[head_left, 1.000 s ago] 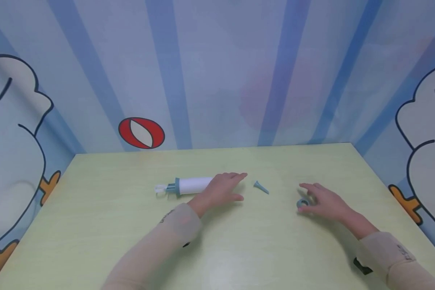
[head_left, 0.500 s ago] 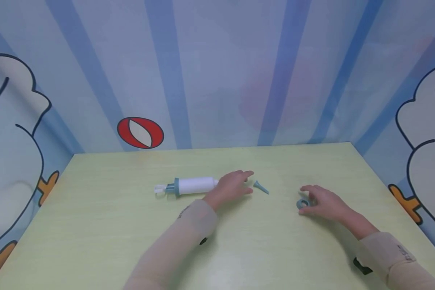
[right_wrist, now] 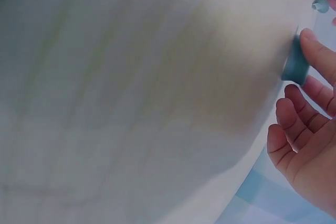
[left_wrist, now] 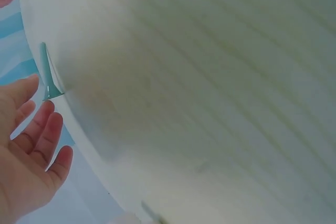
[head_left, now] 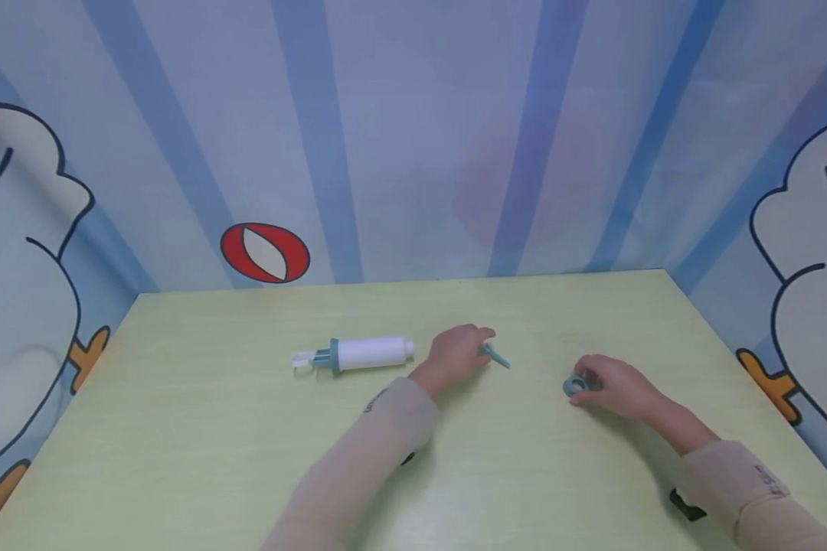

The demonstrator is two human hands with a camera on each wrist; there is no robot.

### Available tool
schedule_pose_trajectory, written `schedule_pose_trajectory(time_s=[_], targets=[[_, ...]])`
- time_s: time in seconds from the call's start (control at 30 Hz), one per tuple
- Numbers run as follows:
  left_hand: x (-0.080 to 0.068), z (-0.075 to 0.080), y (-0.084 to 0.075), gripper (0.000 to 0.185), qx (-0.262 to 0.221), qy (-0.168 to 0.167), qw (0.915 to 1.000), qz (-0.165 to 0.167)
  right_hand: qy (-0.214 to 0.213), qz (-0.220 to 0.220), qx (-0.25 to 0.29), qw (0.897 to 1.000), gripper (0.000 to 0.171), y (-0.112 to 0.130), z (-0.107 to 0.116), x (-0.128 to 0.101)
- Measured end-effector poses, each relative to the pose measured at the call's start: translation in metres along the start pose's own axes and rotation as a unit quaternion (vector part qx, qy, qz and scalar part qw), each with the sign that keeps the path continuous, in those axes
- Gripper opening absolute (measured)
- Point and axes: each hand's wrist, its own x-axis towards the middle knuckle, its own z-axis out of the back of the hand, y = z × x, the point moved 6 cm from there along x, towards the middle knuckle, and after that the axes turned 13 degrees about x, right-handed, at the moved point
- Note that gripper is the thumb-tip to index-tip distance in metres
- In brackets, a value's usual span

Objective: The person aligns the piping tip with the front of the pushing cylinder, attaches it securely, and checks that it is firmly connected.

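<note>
A slim teal nozzle (head_left: 498, 357) with a flared end lies on the table. At that flared end is my left hand (head_left: 455, 352), thumb and fingers on either side; in the left wrist view its thumb (left_wrist: 27, 86) and fingers are apart, and firm contact is not plain. Farther right, my right hand (head_left: 616, 385) pinches a teal ring-shaped cap (head_left: 574, 386) between thumb and forefinger; the right wrist view shows the cap (right_wrist: 296, 62) side-on. Left of my left hand lies a syringe-like tool (head_left: 372, 353) with a white barrel, teal collar and clear handle.
The pale yellow-green table (head_left: 200, 428) meets a blue striped back wall (head_left: 413, 153). Side panels with white cartoon figures (head_left: 14, 306) stand at both sides. A red and white ball (head_left: 265, 252) is printed on the back wall.
My left hand has moved right, off the syringe-like tool to the nozzle, and its fingers have drawn closer together. My right thumb and forefinger have closed on the ring-shaped cap.
</note>
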Motion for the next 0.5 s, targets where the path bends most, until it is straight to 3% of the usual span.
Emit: schedule_pose_trajectory(time_s=[0.17,0.5], targets=[[0.0019,-0.0019,-0.0048,0.038,0.037,-0.009,0.9993,0.0,0.003,-0.01,0.006,1.0,0.03,0.0021,0.0004,0.0008],[0.0024,-0.0057,-0.0072,0.025,0.054,-0.021,0.9983,-0.003,0.009,-0.023,0.002,1.0,0.027,0.0039,0.0005,0.0021]])
